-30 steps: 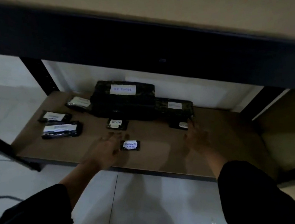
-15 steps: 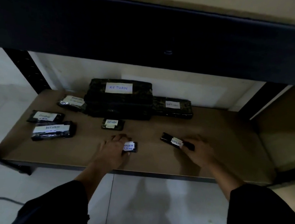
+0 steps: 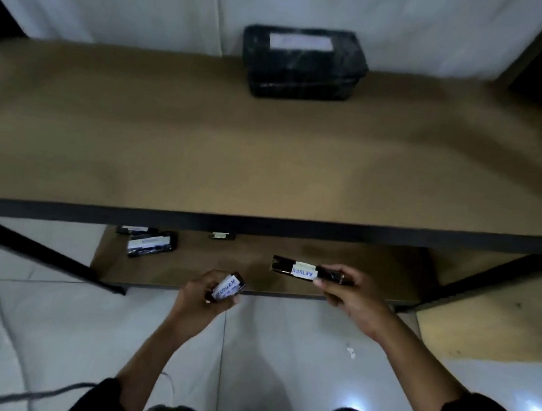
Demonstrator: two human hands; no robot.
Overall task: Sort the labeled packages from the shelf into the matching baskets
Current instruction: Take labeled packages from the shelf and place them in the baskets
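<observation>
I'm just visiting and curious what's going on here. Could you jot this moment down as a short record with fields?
left hand: grips small package, label reads RETURN
right hand: holds long package, also labelled RETURN
upper shelf: one large black package at the back
lower shelf: a few labelled packages left
baskets: not in view

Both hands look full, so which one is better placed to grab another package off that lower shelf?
Probably the left hand: its small package is nearer the leftover packages, though both hands are occupied.
</observation>
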